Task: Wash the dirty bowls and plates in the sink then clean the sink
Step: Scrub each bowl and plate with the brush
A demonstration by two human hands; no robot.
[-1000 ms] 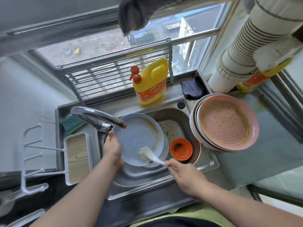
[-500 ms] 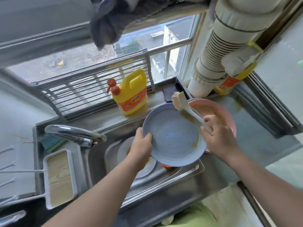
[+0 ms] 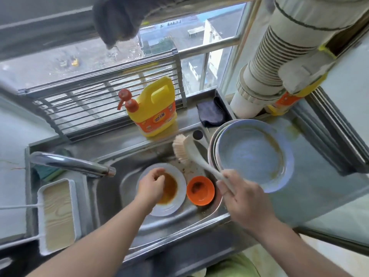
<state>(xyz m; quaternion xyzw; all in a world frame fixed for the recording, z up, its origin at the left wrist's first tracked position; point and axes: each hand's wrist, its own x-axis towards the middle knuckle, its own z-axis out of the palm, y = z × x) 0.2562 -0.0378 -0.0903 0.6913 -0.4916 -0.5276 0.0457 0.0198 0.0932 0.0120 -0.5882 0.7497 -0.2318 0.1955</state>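
1. We take the stainless steel sink (image 3: 111, 188) as our landmark. In its basin lies a white round plate with a brown sauce stain (image 3: 173, 200), and just to the plate's right sits a small orange bowl (image 3: 200, 190), also stained inside.

2. Our left hand (image 3: 152, 185) hangs directly over the white plate, fingers loosely curled and downward; we cannot tell whether they already touch the plate, and they do not visibly hold anything.

3. Our right hand (image 3: 242, 196) is at the sink's right edge, fingers wrapped round the handle of a white long-handled dish brush (image 3: 191, 154). The brush's long axis runs from that hand up and left toward the sink's back rim, bristle head farthest from us.

4. On the table right of the sink, a pale blue round plate (image 3: 254, 156) rests on top of a stack of plates (image 3: 212, 150), with a brownish ring of residue inside it.

5. We judge that the white plate is next: the left hand is the nearer one, just above it, while the brush head lies behind the plate and must swing back toward us to reach it.

6. A yellow detergent jug (image 3: 153, 110) stands behind the sink, and the steel tap (image 3: 69, 163) reaches in from its left.
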